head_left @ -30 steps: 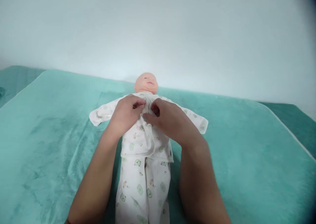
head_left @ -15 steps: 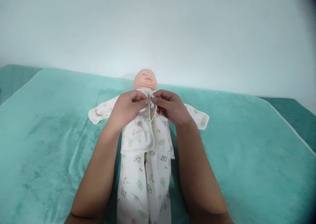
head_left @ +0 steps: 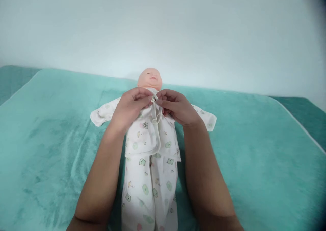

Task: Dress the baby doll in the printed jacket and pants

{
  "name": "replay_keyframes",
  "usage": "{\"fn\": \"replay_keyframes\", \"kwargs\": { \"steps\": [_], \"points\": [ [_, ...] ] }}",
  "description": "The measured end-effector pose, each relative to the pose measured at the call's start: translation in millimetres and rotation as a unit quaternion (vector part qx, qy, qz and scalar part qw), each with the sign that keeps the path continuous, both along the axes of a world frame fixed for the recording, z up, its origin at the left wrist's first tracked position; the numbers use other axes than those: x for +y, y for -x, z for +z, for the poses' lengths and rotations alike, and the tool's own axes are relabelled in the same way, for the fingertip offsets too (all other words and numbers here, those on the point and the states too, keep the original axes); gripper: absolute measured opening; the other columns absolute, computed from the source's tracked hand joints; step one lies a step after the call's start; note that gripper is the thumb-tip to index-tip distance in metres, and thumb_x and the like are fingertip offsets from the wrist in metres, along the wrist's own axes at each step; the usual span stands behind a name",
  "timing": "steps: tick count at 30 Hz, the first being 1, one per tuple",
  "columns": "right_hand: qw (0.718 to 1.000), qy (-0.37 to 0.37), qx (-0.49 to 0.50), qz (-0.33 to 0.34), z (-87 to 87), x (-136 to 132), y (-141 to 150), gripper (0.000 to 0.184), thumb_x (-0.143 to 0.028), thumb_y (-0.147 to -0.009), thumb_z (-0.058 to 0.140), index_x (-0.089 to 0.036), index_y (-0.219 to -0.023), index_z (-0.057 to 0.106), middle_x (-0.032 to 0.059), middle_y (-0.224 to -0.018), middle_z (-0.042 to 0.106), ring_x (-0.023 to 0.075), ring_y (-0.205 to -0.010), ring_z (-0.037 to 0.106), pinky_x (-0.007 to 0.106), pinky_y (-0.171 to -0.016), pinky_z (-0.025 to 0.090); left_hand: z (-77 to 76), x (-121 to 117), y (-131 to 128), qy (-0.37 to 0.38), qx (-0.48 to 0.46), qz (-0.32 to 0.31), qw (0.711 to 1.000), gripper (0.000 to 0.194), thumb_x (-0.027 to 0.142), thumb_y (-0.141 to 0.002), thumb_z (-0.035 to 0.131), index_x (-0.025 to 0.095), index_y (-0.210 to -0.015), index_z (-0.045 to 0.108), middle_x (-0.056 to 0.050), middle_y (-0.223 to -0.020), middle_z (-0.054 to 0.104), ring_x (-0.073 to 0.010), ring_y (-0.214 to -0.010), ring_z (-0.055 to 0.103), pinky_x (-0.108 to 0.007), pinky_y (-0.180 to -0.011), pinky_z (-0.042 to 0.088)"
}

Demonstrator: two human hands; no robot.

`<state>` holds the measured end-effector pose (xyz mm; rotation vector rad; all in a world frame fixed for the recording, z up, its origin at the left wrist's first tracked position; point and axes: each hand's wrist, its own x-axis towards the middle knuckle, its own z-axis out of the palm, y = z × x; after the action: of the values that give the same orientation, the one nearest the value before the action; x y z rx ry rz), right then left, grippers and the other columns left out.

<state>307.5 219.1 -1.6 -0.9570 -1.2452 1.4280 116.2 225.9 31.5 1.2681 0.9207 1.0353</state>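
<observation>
A baby doll [head_left: 150,78] lies on its back with its head toward the wall and its arms spread. It wears a white printed jacket [head_left: 141,136] and matching trousers [head_left: 139,190]. My left hand [head_left: 131,107] pinches the jacket's front edge near the collar, beside a small pale button [head_left: 152,100]. From the other side, my right hand [head_left: 177,106] grips the same front edge, its fingertips almost touching the left ones. Below the hands another fastening shows on the jacket front, and the lower hem hangs apart. My fingers partly cover the chest.
A teal plush blanket [head_left: 56,122] with a pale edge spreads under the doll, with some creases on the left. Darker teal cloth [head_left: 303,115] shows beyond its edge at the right. A plain pale wall [head_left: 163,27] rises behind.
Both hands stay at the collar, with small finger shifts; the left fingertips have drawn slightly back, and the pale button shows between them now. The view has tilted slightly.
</observation>
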Motion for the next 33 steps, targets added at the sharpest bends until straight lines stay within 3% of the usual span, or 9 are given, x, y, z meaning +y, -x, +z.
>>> {"fn": "replay_keyframes", "kwargs": {
  "steps": [6,12,23,33],
  "points": [
    [1.000,0.006,0.012,-0.010,-4.0,2,-1,0.028,-0.045,-0.083,0.079,-0.018,-0.089,0.074,-0.0022,-0.065,0.061,0.0072,-0.052,0.052,0.019,-0.046,0.043,-3.5,2,-2,-0.003,-0.001,0.017,1.000,0.012,0.025,-0.075,0.078,0.018,-0.083,0.072,0.000,-0.074,0.068,-0.0102,-0.067,0.061,-0.023,-0.064,0.046],
    [0.999,-0.009,-0.032,-0.001,0.6,0,2,0.027,-0.033,-0.074,0.087,-0.021,-0.090,0.070,-0.0057,-0.065,0.058,0.0058,-0.052,0.049,0.018,-0.045,0.038,-5.0,2,-4,-0.017,0.014,0.015,1.000,0.013,0.027,-0.077,0.076,0.019,-0.085,0.071,-0.001,-0.081,0.072,-0.0120,-0.073,0.063,-0.024,-0.068,0.047],
    [0.994,-0.018,-0.106,-0.016,16.4,-7,11,0.032,-0.034,-0.073,0.085,-0.023,-0.088,0.058,-0.0060,-0.072,0.054,0.0064,-0.055,0.045,0.020,-0.044,0.033,5.9,-7,-4,-0.063,0.136,0.021,0.988,0.015,0.036,-0.083,0.071,0.022,-0.087,0.067,0.002,-0.072,0.064,-0.0126,-0.065,0.055,-0.026,-0.060,0.038],
    [0.996,-0.014,-0.084,-0.015,12.9,-6,5,0.036,-0.032,-0.070,0.088,-0.023,-0.088,0.058,-0.0060,-0.080,0.048,0.0050,-0.056,0.042,0.021,-0.045,0.034,0.3,-4,-6,0.000,-0.003,0.023,1.000,0.017,0.026,-0.077,0.072,0.022,-0.091,0.062,0.003,-0.073,0.061,-0.0098,-0.061,0.052,-0.024,-0.059,0.041]
  ]
}}
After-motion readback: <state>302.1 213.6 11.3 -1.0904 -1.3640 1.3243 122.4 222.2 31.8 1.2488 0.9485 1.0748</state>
